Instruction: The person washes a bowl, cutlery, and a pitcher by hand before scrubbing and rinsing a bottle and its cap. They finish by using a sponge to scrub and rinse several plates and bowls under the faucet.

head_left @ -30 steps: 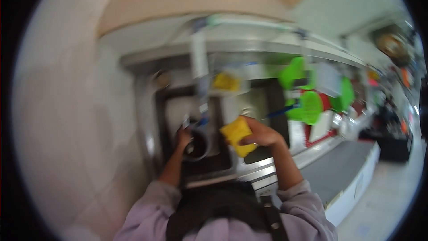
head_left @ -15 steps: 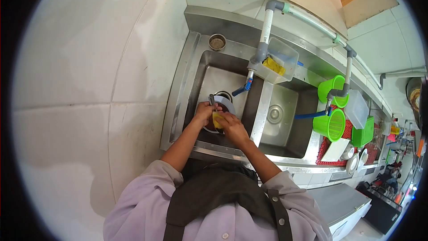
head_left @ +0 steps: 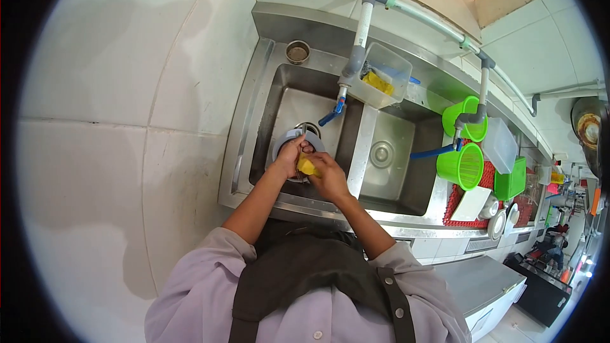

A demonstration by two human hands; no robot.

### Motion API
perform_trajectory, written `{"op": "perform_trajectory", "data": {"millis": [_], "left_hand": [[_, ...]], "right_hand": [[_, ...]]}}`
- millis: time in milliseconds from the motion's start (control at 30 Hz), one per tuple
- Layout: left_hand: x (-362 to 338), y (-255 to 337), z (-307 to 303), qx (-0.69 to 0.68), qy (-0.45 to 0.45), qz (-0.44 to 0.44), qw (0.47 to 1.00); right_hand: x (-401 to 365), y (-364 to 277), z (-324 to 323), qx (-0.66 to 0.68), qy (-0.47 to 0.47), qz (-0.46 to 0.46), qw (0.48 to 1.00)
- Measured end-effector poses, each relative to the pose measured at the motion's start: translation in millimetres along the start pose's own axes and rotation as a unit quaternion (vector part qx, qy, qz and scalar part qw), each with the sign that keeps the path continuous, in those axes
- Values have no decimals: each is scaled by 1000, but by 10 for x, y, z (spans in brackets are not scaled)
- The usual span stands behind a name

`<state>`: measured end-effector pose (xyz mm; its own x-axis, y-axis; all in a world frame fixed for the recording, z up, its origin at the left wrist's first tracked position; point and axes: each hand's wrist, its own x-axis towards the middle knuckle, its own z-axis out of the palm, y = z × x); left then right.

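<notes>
Both of my hands are over the left sink basin [head_left: 311, 98]. My left hand [head_left: 292, 155] is closed around a slim metal utensil [head_left: 304, 128]; its kind is too small to make out. My right hand [head_left: 330, 176] presses a yellow sponge [head_left: 308, 164] against the utensil beside my left fingers. Beneath the hands sits a pale grey bowl [head_left: 277, 146], partly hidden by them. A round metal rim [head_left: 311, 126] shows just behind the bowl.
A blue-handled tap [head_left: 332, 112] hangs over the left basin. Between the basins stands a clear plastic box [head_left: 395, 82] with yellow sponges. A small metal cup [head_left: 297, 52] sits at the back-left. Green baskets [head_left: 460, 166] and dishes [head_left: 497, 223] stand right of the second basin [head_left: 381, 181].
The utensil has turned in my left hand, and its dark handle no longer shows clearly. The sponge has shifted slightly up along it. The whole view has moved a little.
</notes>
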<state>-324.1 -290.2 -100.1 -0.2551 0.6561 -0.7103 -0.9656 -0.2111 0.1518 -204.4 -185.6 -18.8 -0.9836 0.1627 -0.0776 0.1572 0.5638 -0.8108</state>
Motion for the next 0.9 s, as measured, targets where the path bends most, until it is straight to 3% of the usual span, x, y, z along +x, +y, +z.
{"op": "perform_trajectory", "data": {"millis": [67,200,267,400,467,500,600,667,733,767,800,867,900], "left_hand": [[39,36,-17,-16,-9,-7,1000],[-7,77,-8,5,27,6,1000],[-54,119,-76,54,-13,78,995],[-137,184,19,48,-55,102,992],[-158,145,135,18,-41,92,995],[-160,164,199,-11,-29,84,996],[-191,230,143,-13,-37,84,996],[-243,306,62,-21,-50,96,994],[-284,345,21,-28,-64,105,992],[-295,372,24,-62,-111,83,989],[-308,390,27,-95,-157,61,981],[-304,284,140,-106,-159,63,980],[-253,226,178,-120,-159,88,976]], "right_hand": [[-39,-81,42,-52,7,-41,998],[-145,-123,-93,-173,-76,-92,978],[-128,-103,-297,-163,-195,-122,959],[1,-15,-431,-76,-90,-87,989],[93,-13,-298,-180,-7,-132,975],[51,-40,-234,-230,-52,-170,957],[-21,-123,-272,-210,-96,-162,959],[10,-14,-456,-180,-151,-167,958],[64,86,-612,57,-229,-116,965],[95,80,-647,74,-171,-95,978],[124,146,-580,73,-172,-98,978],[151,234,-339,272,-26,85,958],[166,216,-254,337,-53,110,933]]}}
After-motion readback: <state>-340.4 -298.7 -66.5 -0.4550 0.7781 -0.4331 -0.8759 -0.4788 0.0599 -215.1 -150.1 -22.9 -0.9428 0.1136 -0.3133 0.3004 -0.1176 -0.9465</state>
